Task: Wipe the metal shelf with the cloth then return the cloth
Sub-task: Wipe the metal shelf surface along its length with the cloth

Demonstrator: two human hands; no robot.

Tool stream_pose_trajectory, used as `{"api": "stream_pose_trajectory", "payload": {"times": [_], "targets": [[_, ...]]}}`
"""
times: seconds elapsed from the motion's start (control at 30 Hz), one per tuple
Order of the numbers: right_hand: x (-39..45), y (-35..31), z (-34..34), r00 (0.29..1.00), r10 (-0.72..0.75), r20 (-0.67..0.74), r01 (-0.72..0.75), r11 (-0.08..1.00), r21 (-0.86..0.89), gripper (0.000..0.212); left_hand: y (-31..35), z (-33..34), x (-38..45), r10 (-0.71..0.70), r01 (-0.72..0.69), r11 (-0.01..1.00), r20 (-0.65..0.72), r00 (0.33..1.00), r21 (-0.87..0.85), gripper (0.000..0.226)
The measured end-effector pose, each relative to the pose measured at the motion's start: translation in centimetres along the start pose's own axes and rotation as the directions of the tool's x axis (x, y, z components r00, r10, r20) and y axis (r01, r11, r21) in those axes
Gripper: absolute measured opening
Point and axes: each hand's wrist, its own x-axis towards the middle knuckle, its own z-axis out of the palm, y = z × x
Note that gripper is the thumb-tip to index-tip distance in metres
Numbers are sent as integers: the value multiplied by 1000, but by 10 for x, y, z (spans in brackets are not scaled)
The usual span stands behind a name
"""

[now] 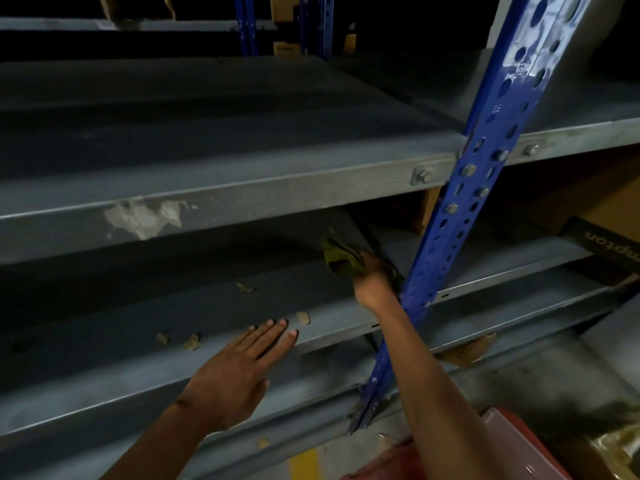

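Observation:
A dark grey metal shelf (173, 306) runs across the middle of the view, under a higher shelf. My right hand (372, 275) reaches deep onto it near the blue upright and is shut on a crumpled olive-green cloth (341, 254), which is pressed to the shelf surface. My left hand (239, 368) lies flat on the shelf's front edge, fingers spread, holding nothing. Small tan scraps (303, 317) dot the shelf near that front edge.
A blue perforated upright (485, 168) stands just right of my right arm. The upper shelf's front beam (242, 199) hangs above the hand. Cardboard boxes (588, 202) sit at the right. A red container (502, 445) is at the bottom right.

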Motion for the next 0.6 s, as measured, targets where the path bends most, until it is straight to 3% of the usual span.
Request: {"api": "stream_pose_trajectory", "payload": {"times": [0.1, 0.2, 0.3, 0.4, 0.47, 0.6], "targets": [[15, -5, 8, 985, -113, 128, 137, 971, -196, 51, -2, 2, 0, -2, 2, 1000, 7, 1000, 3, 87], [26, -7, 18, 920, -220, 325, 288, 941, -177, 65, -3, 4, 0, 12, -12, 1000, -14, 1000, 24, 88], [26, -8, 26, 844, -274, 462, 431, 859, -277, 76, -4, 2, -1, 24, -23, 999, -23, 999, 25, 88], [10, -5, 31, 768, -389, 508, 567, 781, -260, 67, -3, -1, -2, 44, -44, 999, -27, 999, -15, 87], [-7, 4, 31, 741, -457, 491, 577, 808, -119, 59, -3, -5, -3, 51, -56, 995, -62, 997, -86, 85], [-30, 23, 10, 811, -378, 447, 322, 926, 198, 60, -3, -13, -9, -94, 18, 921, -176, 980, -389, 73]]}}
